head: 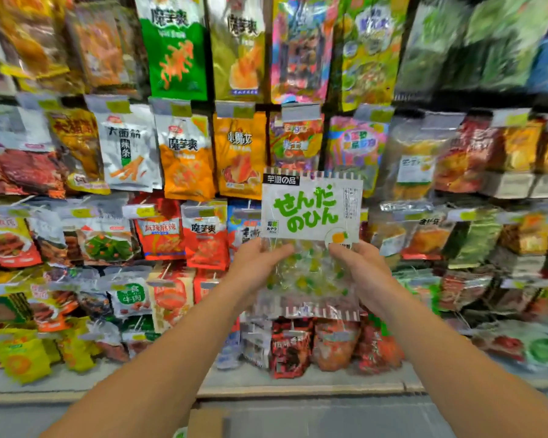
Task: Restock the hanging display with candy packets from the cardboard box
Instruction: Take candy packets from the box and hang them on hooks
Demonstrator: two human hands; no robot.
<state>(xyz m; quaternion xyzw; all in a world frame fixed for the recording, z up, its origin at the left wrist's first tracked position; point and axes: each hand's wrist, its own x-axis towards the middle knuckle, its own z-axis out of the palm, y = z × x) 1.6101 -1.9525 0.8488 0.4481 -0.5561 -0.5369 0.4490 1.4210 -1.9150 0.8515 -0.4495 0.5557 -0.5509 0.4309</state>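
Observation:
A candy packet [310, 213] with a white label, green lettering and a clear lower half full of yellow and green sweets is held upright in front of the hanging display [184, 153]. My left hand [253, 267] grips its left edge and my right hand [361, 270] grips its right edge, thumbs on the front. The packet's top sits level with the display's second row, below an orange packet [239, 153] and a colourful one [295, 137]. A corner of the cardboard box [206, 422] shows at the bottom edge between my forearms.
Rows of snack packets hang on pegs across the whole wall, with price tags [301, 112] above each column. A low pale shelf ledge [298, 387] runs under the bottom row, and grey floor [329, 418] lies below it.

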